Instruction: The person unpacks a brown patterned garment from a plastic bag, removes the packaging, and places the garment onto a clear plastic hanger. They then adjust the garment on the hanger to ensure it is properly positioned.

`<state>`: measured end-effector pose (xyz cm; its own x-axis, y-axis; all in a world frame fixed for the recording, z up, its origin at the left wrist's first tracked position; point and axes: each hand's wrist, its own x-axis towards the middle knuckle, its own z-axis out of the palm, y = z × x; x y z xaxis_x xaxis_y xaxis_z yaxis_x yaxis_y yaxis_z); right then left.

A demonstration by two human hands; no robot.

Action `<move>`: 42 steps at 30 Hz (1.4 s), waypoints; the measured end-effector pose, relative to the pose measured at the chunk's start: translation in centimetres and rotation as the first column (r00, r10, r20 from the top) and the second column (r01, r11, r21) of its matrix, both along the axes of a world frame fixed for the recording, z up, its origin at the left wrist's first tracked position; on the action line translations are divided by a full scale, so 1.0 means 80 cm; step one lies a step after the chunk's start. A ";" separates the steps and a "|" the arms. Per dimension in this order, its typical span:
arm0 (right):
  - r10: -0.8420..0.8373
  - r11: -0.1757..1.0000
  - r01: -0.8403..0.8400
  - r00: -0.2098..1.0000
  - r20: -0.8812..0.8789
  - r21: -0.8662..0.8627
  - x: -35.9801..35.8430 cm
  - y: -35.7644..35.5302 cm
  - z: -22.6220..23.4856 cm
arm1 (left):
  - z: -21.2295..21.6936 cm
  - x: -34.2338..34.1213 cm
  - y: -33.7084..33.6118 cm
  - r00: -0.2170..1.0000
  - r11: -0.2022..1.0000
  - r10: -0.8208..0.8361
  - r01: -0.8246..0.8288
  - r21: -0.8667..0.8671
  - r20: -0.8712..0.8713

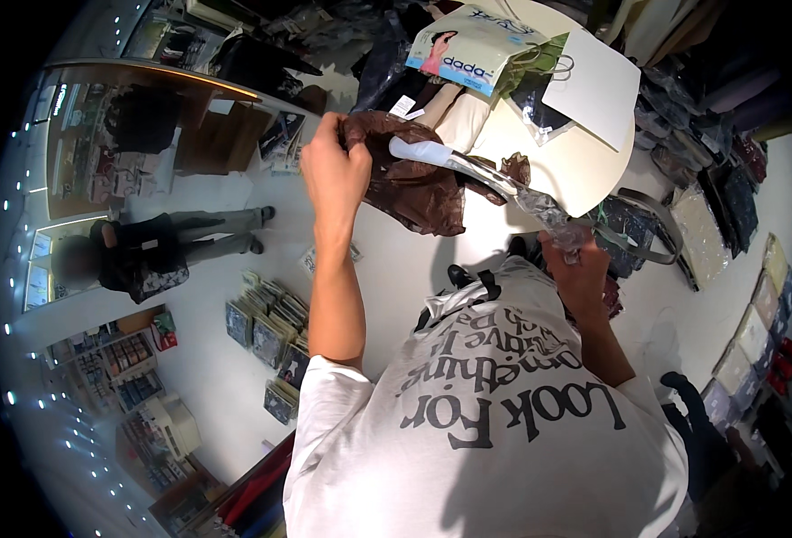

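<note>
My left hand [335, 170] is closed on the edge of a crumpled, sheer dark-brown plastic bag [423, 193], held up at the rim of a round cream table [584, 184]. Across the bag runs a long strap that looks like a belt [490, 177]; one end is wrapped in white, and its middle has a shiny clear wrapping. My right hand [577, 267] is closed on the crinkled clear plastic [553, 215] around the belt. Past that hand, the dark strap curls into a loop on the right.
On the table lie a printed white-and-blue package [472, 49], a white sheet [593, 90] and folded cream cloth [463, 117]. Bagged garments [728, 215] are heaped to the right. Stacks of packets [270, 327] stand on the floor at left, where another person [154, 247] stands farther off.
</note>
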<state>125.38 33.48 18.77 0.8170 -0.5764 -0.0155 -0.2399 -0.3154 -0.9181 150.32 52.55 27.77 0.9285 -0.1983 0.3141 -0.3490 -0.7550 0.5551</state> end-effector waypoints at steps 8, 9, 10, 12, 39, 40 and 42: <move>0.123 0.986 -0.102 0.979 0.164 -0.132 0.012 0.007 0.012 | -0.012 -0.006 -0.002 0.988 0.999 -0.028 0.024 -0.024 -0.155; 0.115 0.989 -0.101 0.985 0.132 -0.111 0.012 0.009 0.013 | -0.013 -0.008 -0.001 0.993 0.999 -0.041 0.041 -0.004 -0.113; 0.110 0.991 -0.102 0.989 0.097 -0.090 0.012 0.011 0.014 | -0.013 -0.011 -0.001 0.996 0.998 -0.054 0.055 0.016 -0.074; 0.090 0.992 -0.082 0.992 0.089 -0.096 0.015 0.014 0.015 | -0.011 -0.018 0.000 0.996 0.997 -0.034 0.039 0.060 -0.087; 0.055 0.997 -0.048 0.991 0.121 -0.063 0.006 -0.010 0.044 | -0.009 0.012 0.050 0.854 0.928 -0.294 0.149 -0.340 -0.429; 0.060 0.998 -0.056 0.991 0.123 -0.040 0.004 -0.011 0.044 | -0.008 0.013 0.052 0.863 0.952 -0.272 0.177 -0.251 -0.425; 0.078 0.997 -0.075 0.991 0.104 -0.032 0.001 -0.012 0.049 | -0.018 0.015 0.049 0.976 0.976 -0.208 0.203 -0.081 -0.065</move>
